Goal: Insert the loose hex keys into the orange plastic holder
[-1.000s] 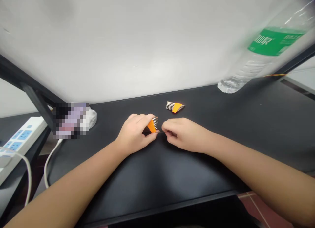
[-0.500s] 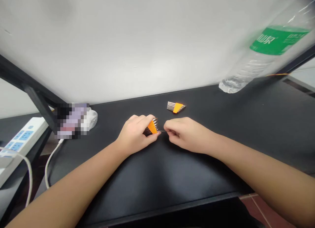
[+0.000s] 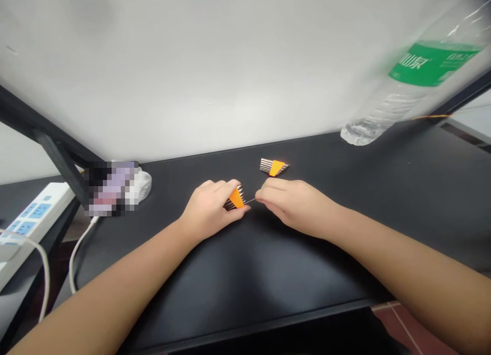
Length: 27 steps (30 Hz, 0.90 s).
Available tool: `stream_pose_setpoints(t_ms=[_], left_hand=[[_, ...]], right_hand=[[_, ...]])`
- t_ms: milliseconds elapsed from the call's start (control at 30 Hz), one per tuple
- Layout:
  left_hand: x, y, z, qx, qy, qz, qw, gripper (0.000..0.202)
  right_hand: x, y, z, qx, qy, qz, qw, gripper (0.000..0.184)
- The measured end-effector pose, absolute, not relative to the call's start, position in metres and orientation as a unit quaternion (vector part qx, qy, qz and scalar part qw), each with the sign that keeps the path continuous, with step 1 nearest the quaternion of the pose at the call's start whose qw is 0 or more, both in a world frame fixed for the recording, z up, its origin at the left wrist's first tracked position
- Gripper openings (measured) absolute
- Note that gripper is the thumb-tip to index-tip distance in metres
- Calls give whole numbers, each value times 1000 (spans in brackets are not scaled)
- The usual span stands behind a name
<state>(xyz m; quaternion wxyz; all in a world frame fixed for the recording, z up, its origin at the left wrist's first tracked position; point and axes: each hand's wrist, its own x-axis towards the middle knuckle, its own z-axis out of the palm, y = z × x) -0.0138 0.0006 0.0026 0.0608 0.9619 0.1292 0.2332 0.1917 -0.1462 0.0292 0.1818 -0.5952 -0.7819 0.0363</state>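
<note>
The left hand rests on the black tabletop near the middle, curled around a small bundle of metal rods held together by an orange clip, with the thumb below and the fingers wrapped over its rear end. The right hand is just beside it, thumb and forefinger pinched on the tip of 1 thin metal pin that juts out of the bundle's near edge. The bundle looks light, rigid and compact, and is best gripped across the orange clip, since the bare steel ends seem slick. The pin looks so fine that it would likely bend or slip under anything but a fingertip pinch. A 2nd clipped bundle lies apart, farther back. The left fingers hide most of the held bundle, so its rod count and the pin's root cannot be made out. The water bottle is smeared at the right edge, and an object at the left is blurred out.
</note>
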Motion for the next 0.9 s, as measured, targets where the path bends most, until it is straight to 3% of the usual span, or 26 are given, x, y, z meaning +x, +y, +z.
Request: stream_pose_setpoints(t_ms=[300,400,600,767,900], left_hand=[[-13,-4,5,960,137,226,92,42],[-14,-3,6,956,145,231,105,45],[-14,-3,3,957,147,231,100,49],[-14,1,4,971,159,155,84,44],[-14,11,3,973,183,129,62,47]], right_hand=[[183,-133,19,-528,-761,107,361,12],[186,-131,17,-513,-760,102,385,15],[187,-134,14,-511,-790,70,330,22],[189,-136,15,-559,-788,42,253,21],[210,-131,17,-621,-739,-11,261,21]])
